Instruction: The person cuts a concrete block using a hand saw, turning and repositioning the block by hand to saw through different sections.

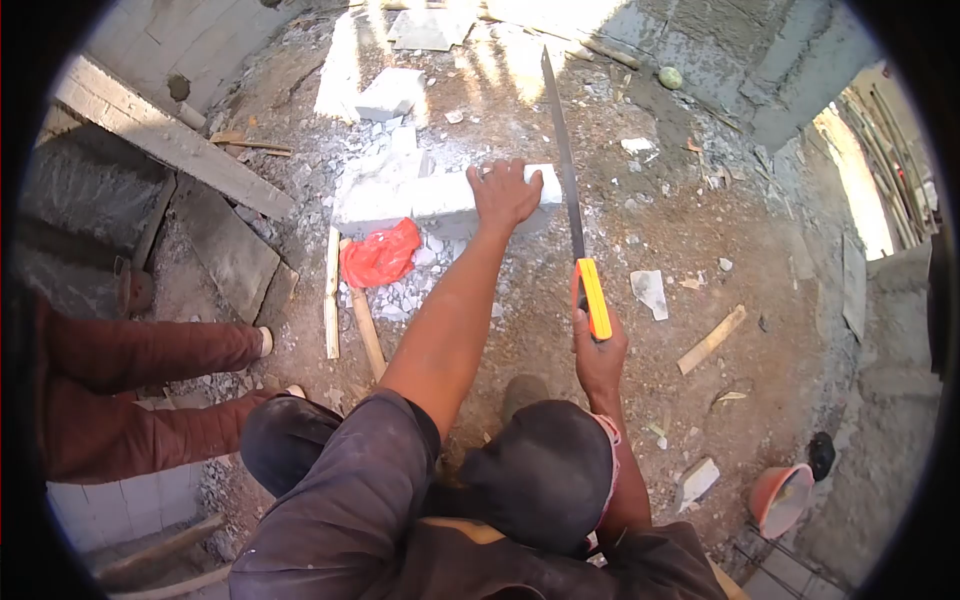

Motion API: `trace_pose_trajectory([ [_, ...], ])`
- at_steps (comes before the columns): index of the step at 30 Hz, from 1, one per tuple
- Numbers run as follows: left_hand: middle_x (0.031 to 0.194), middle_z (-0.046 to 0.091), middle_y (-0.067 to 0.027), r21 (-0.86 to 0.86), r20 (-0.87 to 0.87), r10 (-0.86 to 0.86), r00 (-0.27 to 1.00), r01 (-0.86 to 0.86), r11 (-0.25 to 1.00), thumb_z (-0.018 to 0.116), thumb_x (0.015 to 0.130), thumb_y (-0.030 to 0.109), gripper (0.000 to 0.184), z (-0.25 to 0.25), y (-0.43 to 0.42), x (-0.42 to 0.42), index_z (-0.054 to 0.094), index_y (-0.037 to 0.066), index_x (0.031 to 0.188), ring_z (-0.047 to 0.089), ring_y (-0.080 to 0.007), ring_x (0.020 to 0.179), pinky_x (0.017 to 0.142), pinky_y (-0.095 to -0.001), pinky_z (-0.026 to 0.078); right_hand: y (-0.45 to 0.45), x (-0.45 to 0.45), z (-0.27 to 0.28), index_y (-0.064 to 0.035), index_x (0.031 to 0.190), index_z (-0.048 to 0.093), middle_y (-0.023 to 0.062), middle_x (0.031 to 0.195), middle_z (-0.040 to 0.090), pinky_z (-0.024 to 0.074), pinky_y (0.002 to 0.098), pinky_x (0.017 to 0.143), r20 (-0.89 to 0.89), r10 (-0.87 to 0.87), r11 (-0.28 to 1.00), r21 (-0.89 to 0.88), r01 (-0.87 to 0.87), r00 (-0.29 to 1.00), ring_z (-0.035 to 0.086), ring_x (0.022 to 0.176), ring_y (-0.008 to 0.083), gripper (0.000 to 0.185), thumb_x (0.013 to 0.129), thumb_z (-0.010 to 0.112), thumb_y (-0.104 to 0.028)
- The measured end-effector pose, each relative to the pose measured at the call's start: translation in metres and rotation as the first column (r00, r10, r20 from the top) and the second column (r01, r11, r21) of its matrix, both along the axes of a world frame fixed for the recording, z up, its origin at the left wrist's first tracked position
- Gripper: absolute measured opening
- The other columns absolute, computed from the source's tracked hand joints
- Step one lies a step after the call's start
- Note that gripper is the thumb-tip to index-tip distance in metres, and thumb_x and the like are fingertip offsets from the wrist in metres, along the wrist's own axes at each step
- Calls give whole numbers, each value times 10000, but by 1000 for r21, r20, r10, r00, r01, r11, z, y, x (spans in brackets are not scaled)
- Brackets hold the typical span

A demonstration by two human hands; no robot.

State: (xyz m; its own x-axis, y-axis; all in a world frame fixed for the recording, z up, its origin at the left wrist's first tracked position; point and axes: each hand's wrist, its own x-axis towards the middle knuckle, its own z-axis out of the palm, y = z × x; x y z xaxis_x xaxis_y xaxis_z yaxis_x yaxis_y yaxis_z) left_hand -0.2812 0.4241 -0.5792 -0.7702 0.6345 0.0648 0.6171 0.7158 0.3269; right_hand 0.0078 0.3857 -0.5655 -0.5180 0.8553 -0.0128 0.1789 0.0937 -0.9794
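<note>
My left hand (506, 194) grips the right part of a long white lightweight concrete block (410, 200), its fingers over the top edge. In my right hand (601, 352) is a handsaw (570, 170), held by its yellow and orange handle. The blade points away from me, just right of the block's end and apart from it. A crumpled red plastic bag (381, 253) lies against the block's near side, left of my forearm.
Another white block (391, 94) lies farther off amid rubble. A person's legs in maroon trousers (150, 345) stand at left, below a slanted concrete beam (170, 135). Wood strips (712, 340) lie around. An orange bucket (781, 501) sits by the right wall.
</note>
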Motion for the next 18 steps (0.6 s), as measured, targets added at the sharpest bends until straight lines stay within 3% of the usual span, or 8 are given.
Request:
trace_pose_trajectory([
  [6, 1231, 661, -202, 9, -132, 21, 991, -20, 1000, 466, 954, 561, 553, -1, -1, 4, 684, 143, 1242, 568, -379, 1242, 1096, -570, 233, -19, 5, 2, -6, 920, 596, 66, 719, 557, 436, 342, 605, 34, 65, 998, 8, -66, 997, 509, 660, 135, 239, 957, 699, -218],
  [9, 1208, 667, -203, 3, -148, 16, 989, -15, 1000, 469, 952, 572, 553, -5, -1, 5, 685, 149, 1236, 587, -375, 1211, 1076, -570, 249, -23, 9, 17, 4, 1072, 627, 105, 794, 616, 467, 363, 659, 115, 137, 990, -28, -135, 984, 572, 707, 186, 288, 959, 688, -254],
  [15, 1087, 683, -219, 43, -243, 27, 970, -17, 999, 461, 974, 542, 526, -10, 4, 8, 711, 113, 1147, 601, -385, 1154, 1063, -589, 242, -28, 21, 14, -2, 1417, 518, 178, 1072, 686, 501, 376, 848, 107, 240, 971, -12, -241, 965, 662, 933, 282, 559, 964, 654, -301],
  [18, 1109, 673, -226, 37, -254, 31, 967, -22, 999, 449, 982, 539, 529, -13, 6, 7, 704, 112, 1162, 586, -395, 1185, 1071, -595, 233, -28, 28, 13, -3, 1436, 499, 203, 1200, 673, 484, 379, 932, 80, 190, 980, 53, -194, 979, 653, 1101, 273, 568, 969, 649, -292],
])
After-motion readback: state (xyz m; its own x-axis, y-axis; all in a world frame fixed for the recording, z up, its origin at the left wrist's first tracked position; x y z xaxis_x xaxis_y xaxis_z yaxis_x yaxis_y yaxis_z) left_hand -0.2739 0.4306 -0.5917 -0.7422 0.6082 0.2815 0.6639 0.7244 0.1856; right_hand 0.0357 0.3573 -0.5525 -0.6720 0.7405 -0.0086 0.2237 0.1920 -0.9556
